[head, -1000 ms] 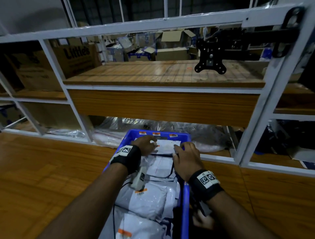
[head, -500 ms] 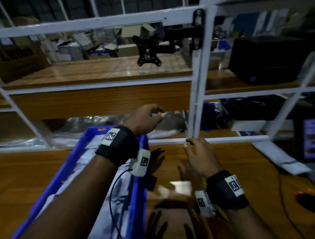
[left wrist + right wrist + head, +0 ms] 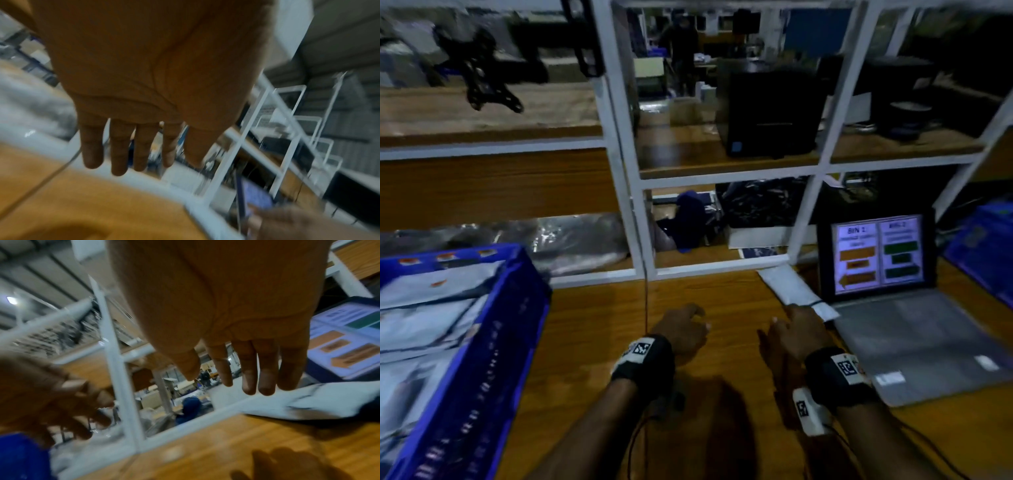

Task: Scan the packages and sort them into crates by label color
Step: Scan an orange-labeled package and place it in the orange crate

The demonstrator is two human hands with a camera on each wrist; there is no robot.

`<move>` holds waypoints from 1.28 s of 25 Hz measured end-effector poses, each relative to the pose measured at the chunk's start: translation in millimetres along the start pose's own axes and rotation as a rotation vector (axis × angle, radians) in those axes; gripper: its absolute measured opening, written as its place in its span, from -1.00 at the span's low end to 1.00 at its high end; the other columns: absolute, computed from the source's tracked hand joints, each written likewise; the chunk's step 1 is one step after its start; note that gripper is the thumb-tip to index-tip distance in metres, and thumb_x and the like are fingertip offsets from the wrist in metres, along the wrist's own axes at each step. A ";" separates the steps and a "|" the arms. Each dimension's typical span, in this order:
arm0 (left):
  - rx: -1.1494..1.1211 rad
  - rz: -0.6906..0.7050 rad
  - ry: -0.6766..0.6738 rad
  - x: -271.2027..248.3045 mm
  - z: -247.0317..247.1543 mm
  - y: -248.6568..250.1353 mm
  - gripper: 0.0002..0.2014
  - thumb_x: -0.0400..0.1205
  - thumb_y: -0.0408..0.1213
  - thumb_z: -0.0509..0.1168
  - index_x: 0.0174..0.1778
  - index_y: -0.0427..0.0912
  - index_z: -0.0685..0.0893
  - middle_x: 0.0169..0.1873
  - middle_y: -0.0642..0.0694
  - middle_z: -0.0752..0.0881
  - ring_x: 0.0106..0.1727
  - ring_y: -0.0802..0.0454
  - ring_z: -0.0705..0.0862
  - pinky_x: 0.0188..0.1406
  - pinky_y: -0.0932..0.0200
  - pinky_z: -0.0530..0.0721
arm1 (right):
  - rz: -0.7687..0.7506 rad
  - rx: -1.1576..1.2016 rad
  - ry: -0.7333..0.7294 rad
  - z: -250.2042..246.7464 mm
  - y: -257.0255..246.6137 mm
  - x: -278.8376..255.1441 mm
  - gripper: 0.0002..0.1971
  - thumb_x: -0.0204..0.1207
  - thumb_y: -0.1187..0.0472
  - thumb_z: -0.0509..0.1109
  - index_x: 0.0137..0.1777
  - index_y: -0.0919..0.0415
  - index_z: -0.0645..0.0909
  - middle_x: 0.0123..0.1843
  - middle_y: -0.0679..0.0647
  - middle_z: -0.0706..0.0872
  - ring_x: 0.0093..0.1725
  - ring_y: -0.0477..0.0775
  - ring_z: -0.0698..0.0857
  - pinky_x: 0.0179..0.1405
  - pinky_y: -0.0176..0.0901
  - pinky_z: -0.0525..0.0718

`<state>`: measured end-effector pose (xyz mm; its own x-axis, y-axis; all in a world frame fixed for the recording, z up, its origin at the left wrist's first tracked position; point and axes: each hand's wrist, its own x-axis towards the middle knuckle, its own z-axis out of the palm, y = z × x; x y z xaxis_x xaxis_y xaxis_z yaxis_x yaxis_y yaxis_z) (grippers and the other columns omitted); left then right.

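Observation:
A blue crate (image 3: 482, 342) at the left holds several white poly-mailer packages (image 3: 424, 318) with orange labels. Another white package (image 3: 787, 286) lies flat on the wooden table beside an open laptop (image 3: 914, 329). My left hand (image 3: 683, 330) hovers over bare table at the centre, empty, its fingers straight and spread (image 3: 117, 151). My right hand (image 3: 796, 329) hovers just left of the laptop, close to the near end of the white package (image 3: 329, 400); its fingers (image 3: 265, 373) hang straight and hold nothing.
The laptop screen (image 3: 878, 253) shows a BIN 1 panel in orange and a BIN 2 panel in green. A white metal rack (image 3: 633, 219) rises behind the table. A second blue crate (image 3: 986, 243) sits at the far right. A black box (image 3: 770, 113) stands on the shelf.
Both hands have left the blue crate and moved right and down over the table. The view has swung right, bringing the laptop and the loose white package into sight.

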<state>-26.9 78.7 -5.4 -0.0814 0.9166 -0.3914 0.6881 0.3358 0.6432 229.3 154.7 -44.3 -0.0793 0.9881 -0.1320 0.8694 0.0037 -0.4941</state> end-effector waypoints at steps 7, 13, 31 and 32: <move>0.261 -0.190 -0.138 61.0 80.8 -22.4 -0.42 0.83 0.03 0.27 0.69 -0.20 0.37 0.76 -0.33 0.31 0.61 -0.31 0.52 0.47 -0.15 0.57 | -0.074 -0.254 -0.268 -4.7 55.6 38.0 -0.67 0.68 -0.16 0.30 0.37 -0.17 0.67 0.82 0.27 0.08 0.48 0.33 0.60 0.46 0.05 0.58; 0.451 -0.235 -0.145 76.5 100.1 -31.1 -0.40 0.82 -0.07 0.32 0.72 -0.20 0.29 0.83 -0.44 -0.02 0.76 -0.48 0.27 0.63 -0.26 0.46 | -0.085 -0.326 -0.237 4.5 68.1 54.5 -0.47 0.75 -0.13 0.25 0.61 0.11 0.40 0.79 0.33 -0.04 0.48 0.37 0.57 0.47 0.20 0.59; 0.627 -0.186 -0.200 67.4 102.4 -32.5 0.16 0.62 -0.15 0.59 0.88 -0.14 -0.18 0.85 -0.34 -0.18 0.85 -0.39 -0.02 0.78 -0.22 0.28 | 0.000 0.869 0.269 -86.5 89.2 2.2 -0.81 0.42 0.19 0.72 -0.06 0.09 0.78 -0.25 0.08 0.75 -0.20 0.08 0.70 -0.15 -0.12 0.63; 0.619 -0.175 -0.205 65.9 100.1 -32.9 0.16 0.63 -0.17 0.58 0.88 -0.12 -0.19 0.85 -0.32 -0.19 0.86 -0.37 -0.03 0.79 -0.21 0.28 | 0.002 0.901 0.252 -89.1 88.1 0.3 -0.81 0.43 0.22 0.71 -0.04 0.14 0.77 -0.25 0.10 0.75 -0.21 0.07 0.70 -0.16 -0.13 0.64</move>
<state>17.2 106.3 -118.3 -0.1331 0.7798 -0.6118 0.9684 0.2338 0.0873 349.3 169.0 -11.3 0.1220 0.9925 0.0048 0.1552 -0.0143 -0.9878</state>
